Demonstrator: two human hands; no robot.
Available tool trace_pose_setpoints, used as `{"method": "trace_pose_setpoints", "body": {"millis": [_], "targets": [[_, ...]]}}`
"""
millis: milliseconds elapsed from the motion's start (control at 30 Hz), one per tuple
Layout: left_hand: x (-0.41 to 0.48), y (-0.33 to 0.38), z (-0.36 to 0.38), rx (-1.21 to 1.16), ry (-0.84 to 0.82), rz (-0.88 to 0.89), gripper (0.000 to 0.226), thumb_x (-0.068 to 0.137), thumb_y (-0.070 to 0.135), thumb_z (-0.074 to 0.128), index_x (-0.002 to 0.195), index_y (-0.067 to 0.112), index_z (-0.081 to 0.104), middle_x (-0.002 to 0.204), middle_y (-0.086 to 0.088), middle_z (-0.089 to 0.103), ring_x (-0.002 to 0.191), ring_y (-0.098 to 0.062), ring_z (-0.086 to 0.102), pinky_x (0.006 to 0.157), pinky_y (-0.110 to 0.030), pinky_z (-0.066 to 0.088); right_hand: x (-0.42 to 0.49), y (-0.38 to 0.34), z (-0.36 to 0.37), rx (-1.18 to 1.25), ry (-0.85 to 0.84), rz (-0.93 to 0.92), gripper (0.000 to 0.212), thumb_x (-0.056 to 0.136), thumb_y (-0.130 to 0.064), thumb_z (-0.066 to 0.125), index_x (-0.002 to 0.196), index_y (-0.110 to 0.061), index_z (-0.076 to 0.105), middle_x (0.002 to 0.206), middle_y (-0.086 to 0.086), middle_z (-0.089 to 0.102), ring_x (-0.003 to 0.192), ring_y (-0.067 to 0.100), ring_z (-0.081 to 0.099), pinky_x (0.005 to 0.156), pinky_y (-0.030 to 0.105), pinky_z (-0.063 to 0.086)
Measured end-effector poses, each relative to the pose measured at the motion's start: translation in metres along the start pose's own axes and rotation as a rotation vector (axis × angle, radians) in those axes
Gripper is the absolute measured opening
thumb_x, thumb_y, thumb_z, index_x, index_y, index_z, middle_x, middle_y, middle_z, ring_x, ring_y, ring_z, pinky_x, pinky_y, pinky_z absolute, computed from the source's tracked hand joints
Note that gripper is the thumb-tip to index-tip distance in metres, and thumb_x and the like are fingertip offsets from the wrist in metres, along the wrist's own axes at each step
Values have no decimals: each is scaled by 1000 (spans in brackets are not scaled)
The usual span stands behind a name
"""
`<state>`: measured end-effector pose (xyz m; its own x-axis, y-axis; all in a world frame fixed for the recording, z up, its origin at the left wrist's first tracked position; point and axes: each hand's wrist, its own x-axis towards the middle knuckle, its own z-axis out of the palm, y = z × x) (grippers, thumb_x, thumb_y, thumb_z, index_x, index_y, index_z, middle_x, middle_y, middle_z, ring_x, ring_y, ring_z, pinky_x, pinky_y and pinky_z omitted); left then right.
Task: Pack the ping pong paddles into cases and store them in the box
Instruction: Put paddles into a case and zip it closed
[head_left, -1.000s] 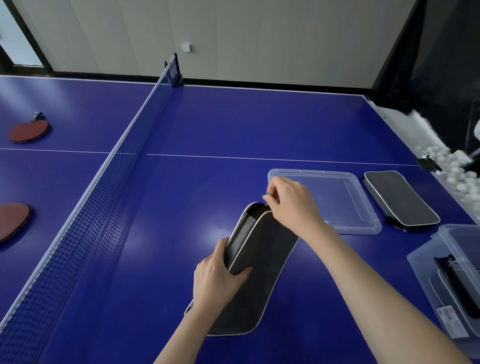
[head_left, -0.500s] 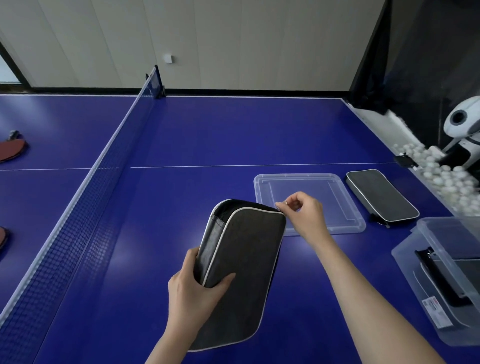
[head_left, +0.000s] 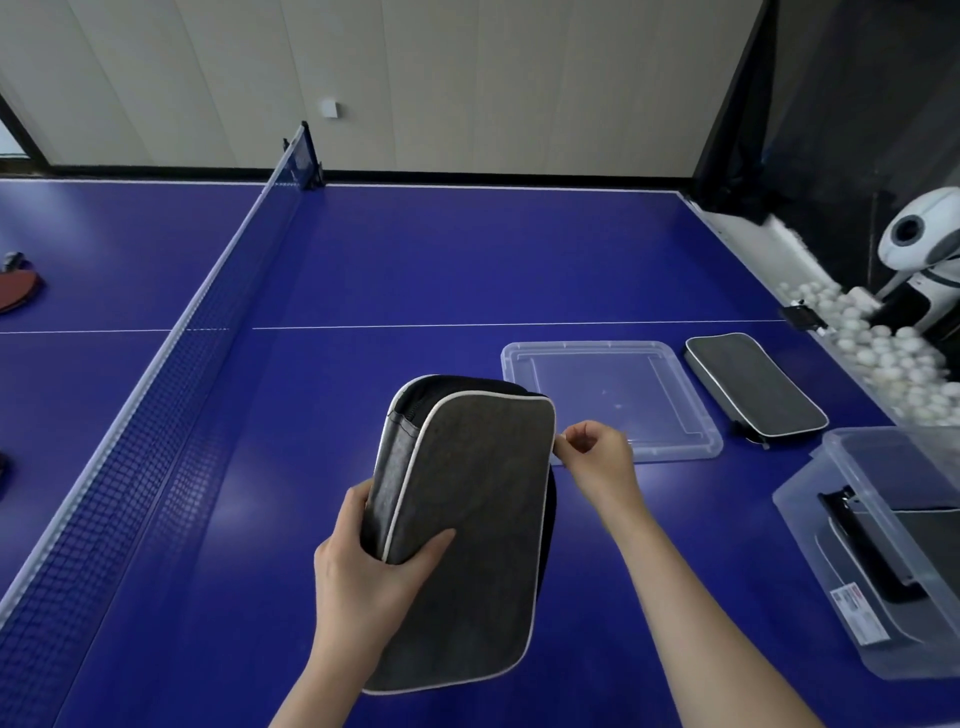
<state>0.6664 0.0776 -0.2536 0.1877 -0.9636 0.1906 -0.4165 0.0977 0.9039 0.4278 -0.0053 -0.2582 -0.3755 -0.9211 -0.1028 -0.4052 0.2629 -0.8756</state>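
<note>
Grey felt-faced rectangular paddle case with white piping: held off the blue ping pong table, tilted up toward the camera, in front of the person and left of the clear plastic lid.

Left hand grips the case's lower left edge, thumb across the front face, other fingers hidden behind; likely purpose is to steady the case against the pull on the zip.

Right hand has thumb and forefinger pinched together at the case's right edge, just below the top corner; the zip pull itself is hidden, so grasp on it is inferred, not seen.

Case appearance: dark gusset visible along the top and left side; top appears closed, and a dark gap shows down the right edge below the pinch; judged mid-zip. Contents not visible; cannot tell if a paddle is inside.

Second grey case with white trim lies flat on the table beyond the lid. Clear plastic storage box stands open at far right, within reach, with a dark flat item inside, seemingly a stored case. Red round paddle lies across the net, well apart.
</note>
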Motion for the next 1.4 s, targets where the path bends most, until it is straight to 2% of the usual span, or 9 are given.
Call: {"method": "trace_pose_setpoints", "body": {"millis": [300, 500, 633, 767, 867, 1033, 1167, 1267, 1400], "targets": [[8, 4, 8, -133, 64, -51, 56, 57, 38, 88, 100, 38, 53, 94, 24, 62, 87, 6, 59, 66, -19, 45, -25, 8, 21, 63, 129, 36, 18, 85, -17, 68, 70, -12, 59, 65, -3, 59, 61, 9, 54, 54, 18, 42], [18, 14, 9, -266, 106, -70, 62, 51, 54, 83, 104, 41, 53, 100, 23, 63, 92, 4, 61, 70, -19, 49, -42, 24, 25, 70, 107, 73, 15, 85, -17, 69, 76, -7, 62, 69, 2, 62, 65, 13, 57, 58, 20, 44], [34, 15, 7, -388, 151, -99, 60, 53, 49, 87, 103, 40, 55, 102, 19, 66, 93, 1, 65, 72, -21, 53, -57, 41, 26, 76, 145, 60, 17, 83, -17, 71, 72, -11, 59, 66, 0, 61, 62, 10, 55, 55, 16, 42], [49, 11, 9, -510, 170, -173, 51, 54, 43, 89, 95, 38, 60, 99, 14, 70, 87, -4, 68, 63, -16, 55, -57, 40, 20, 140, 205, 57, 19, 82, -20, 72, 68, -15, 59, 63, -4, 62, 57, 4, 55, 56, 21, 44], [61, 5, 12, -615, 126, -286, 51, 52, 41, 90, 95, 35, 62, 98, 10, 72, 85, -9, 71, 62, -21, 56, -53, 31, 15, 224, 223, 41, 17, 81, -14, 72, 70, -13, 58, 63, -2, 62, 57, 8, 54, 60, 28, 46], [84, 0, 11, -699, 37, -421, 54, 50, 37, 91, 97, 30, 65, 96, 5, 74, 85, -16, 73, 62, -28, 58, -50, 15, 5, 285, 153, -94, 17, 83, -3, 66, 84, -20, 64, 64, -3, 64, 59, 10, 56, 59, 23, 46], [101, -1, 7, -785, 34, -513, 62, 53, 31, 91, 107, 19, 62, 96, -1, 75, 83, -20, 73, 60, -32, 58, -51, 13, -5, 138, 89, -285, 4, 83, -10, 72, 83, -13, 74, 69, -8, 69, 65, 5, 59, 64, 13, 45], [109, -1, 7, -796, 16, -549, 61, 57, 27, 90, 110, 16, 61, 103, -6, 73, 85, -22, 73, 63, -35, 58, -50, 11, -10, -14, 135, -473, 4, 81, -7, 74, 84, -7, 74, 70, -6, 68, 68, 5, 59, 64, 8, 43], [112, 1, 10, -822, 9, -590, 71, 55, 26, 91, 117, 13, 59, 108, -9, 71, 88, -24, 73, 65, -37, 58, -46, 12, -12, -197, 256, -684, 6, 79, -4, 75, 78, -4, 68, 71, 1, 68, 64, 18, 60, 60, 24, 47]]}}
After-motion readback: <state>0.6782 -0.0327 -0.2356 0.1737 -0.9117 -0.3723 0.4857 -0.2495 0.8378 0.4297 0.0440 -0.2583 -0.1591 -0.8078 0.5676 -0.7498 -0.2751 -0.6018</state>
